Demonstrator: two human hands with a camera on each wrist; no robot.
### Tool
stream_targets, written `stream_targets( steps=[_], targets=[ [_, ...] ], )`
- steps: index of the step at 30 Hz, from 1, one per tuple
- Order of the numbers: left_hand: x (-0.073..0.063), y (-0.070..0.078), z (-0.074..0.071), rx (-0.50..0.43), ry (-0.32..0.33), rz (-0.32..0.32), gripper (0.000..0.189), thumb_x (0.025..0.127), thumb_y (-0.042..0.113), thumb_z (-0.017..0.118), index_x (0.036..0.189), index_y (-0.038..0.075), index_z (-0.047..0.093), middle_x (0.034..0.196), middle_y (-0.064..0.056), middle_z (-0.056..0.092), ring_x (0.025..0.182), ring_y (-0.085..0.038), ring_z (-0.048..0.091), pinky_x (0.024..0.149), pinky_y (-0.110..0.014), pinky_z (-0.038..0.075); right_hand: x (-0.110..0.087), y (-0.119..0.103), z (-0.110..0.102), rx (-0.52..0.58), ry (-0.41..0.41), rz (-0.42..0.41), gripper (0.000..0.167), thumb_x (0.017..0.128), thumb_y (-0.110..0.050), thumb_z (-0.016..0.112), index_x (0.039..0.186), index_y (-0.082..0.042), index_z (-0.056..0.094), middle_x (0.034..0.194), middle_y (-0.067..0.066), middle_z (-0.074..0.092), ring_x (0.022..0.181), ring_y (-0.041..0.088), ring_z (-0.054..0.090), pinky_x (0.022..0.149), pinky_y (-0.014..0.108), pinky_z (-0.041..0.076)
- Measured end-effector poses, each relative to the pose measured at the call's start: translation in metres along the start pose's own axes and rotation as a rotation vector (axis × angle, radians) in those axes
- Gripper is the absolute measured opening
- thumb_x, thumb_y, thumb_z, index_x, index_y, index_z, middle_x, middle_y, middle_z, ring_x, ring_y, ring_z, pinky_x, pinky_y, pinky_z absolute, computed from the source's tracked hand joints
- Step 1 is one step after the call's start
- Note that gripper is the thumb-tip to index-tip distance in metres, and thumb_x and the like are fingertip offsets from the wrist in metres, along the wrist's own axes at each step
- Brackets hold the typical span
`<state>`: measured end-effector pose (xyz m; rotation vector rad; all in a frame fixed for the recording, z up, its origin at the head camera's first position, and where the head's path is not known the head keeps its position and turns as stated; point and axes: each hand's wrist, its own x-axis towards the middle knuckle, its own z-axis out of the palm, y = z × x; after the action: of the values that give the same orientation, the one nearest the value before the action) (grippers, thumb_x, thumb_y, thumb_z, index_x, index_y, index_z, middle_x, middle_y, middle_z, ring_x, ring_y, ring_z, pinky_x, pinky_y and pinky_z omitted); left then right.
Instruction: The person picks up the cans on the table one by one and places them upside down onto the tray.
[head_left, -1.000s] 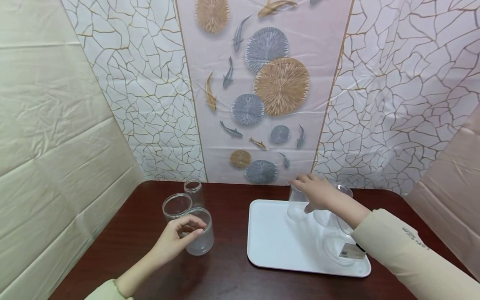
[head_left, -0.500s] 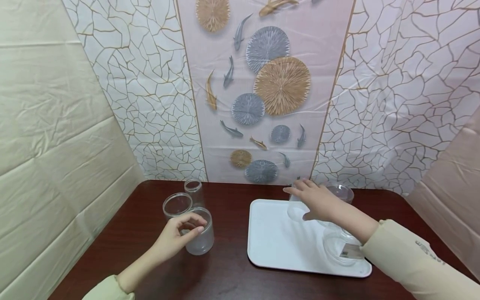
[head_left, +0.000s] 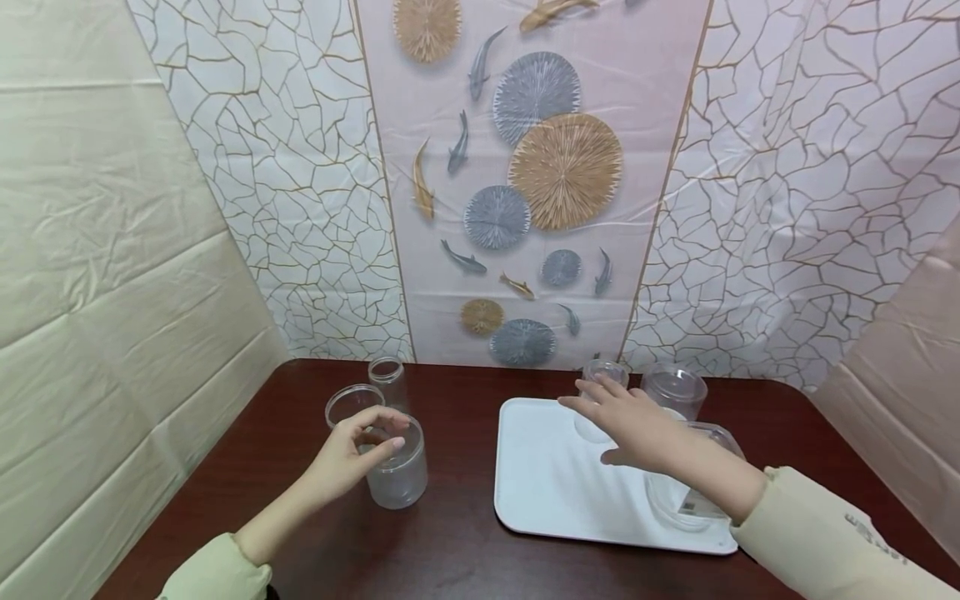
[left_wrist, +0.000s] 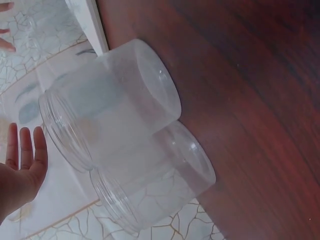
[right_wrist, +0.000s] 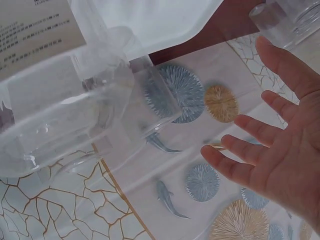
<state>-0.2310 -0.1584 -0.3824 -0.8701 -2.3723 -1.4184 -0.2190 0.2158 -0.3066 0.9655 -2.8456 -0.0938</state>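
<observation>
Over the mouth of a clear jar (head_left: 399, 487), my left hand (head_left: 348, 458) hovers with loosely bent fingers. The left wrist view shows that hand (left_wrist: 22, 175) apart from the same jar (left_wrist: 110, 100), with a second jar (left_wrist: 155, 175) beside it. My right hand (head_left: 637, 425) is spread above clear jars on the white tray (head_left: 540, 492), partly hiding them. A narrow jar (head_left: 603, 375) stands just behind its fingertips. In the right wrist view, the palm and fingers (right_wrist: 270, 150) hold nothing; a big jar (right_wrist: 55, 130) bearing a printed label is close by.
Two other clear jars stand by the left hand: a wide one (head_left: 348, 404) and a narrow one (head_left: 388, 383). A wide jar (head_left: 678, 387) is at the tray's back right. The dark wooden table (head_left: 457, 533) meets a patterned cloth backdrop (head_left: 525, 275).
My right hand has drawn back slightly from the narrow jar, its fingers spreading, so that jar's rim now shows. The left hand has risen very slightly. The jars on the left stay put.
</observation>
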Motion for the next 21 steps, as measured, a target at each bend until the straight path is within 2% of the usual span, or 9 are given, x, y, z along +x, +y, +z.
stream_targets(
  steps=[6,9,13,17,21],
  targets=[
    [0.002,-0.005,-0.004,-0.012,-0.023,0.052,0.049,0.08,0.006,0.073,0.125,0.009,0.053,0.115,-0.014,0.059,0.104,-0.016,0.055,0.082,-0.033,0.053,-0.008,-0.002,0.004,0.004,0.036,-0.026,0.083,0.063,-0.018,0.086,0.136,-0.014,0.046,0.139,0.02,0.045,0.127,0.044,0.042,0.084,0.064,0.045],
    [0.003,-0.006,-0.006,0.008,-0.027,0.072,0.058,0.076,0.003,0.075,0.129,0.01,0.05,0.12,-0.008,0.057,0.108,-0.011,0.052,0.084,-0.034,0.052,-0.013,-0.002,0.006,-0.003,0.067,-0.044,0.084,0.062,-0.019,0.086,0.135,-0.014,0.046,0.138,0.019,0.046,0.126,0.043,0.043,0.083,0.063,0.047],
    [0.006,-0.007,-0.01,0.036,-0.038,0.063,0.066,0.073,0.002,0.077,0.132,0.015,0.049,0.126,-0.002,0.055,0.113,-0.002,0.048,0.088,-0.037,0.051,-0.018,-0.004,0.003,0.04,0.073,-0.034,0.083,0.063,-0.017,0.086,0.136,-0.015,0.045,0.139,0.019,0.046,0.126,0.042,0.043,0.084,0.064,0.045],
    [0.009,-0.009,-0.013,0.06,-0.074,0.075,0.072,0.071,0.004,0.079,0.134,0.016,0.047,0.131,-0.003,0.053,0.117,-0.004,0.047,0.091,-0.043,0.049,-0.021,-0.004,0.001,0.082,0.063,-0.014,0.083,0.065,-0.016,0.085,0.137,-0.014,0.044,0.14,0.019,0.044,0.128,0.043,0.041,0.087,0.066,0.043],
    [0.012,-0.013,-0.015,0.094,-0.127,0.079,0.078,0.069,0.01,0.082,0.137,0.017,0.045,0.137,-0.004,0.05,0.12,-0.004,0.045,0.094,-0.041,0.046,-0.023,-0.004,0.003,0.088,0.058,-0.008,0.082,0.065,-0.019,0.085,0.137,-0.014,0.045,0.14,0.02,0.044,0.127,0.045,0.042,0.088,0.065,0.043]
  ],
)
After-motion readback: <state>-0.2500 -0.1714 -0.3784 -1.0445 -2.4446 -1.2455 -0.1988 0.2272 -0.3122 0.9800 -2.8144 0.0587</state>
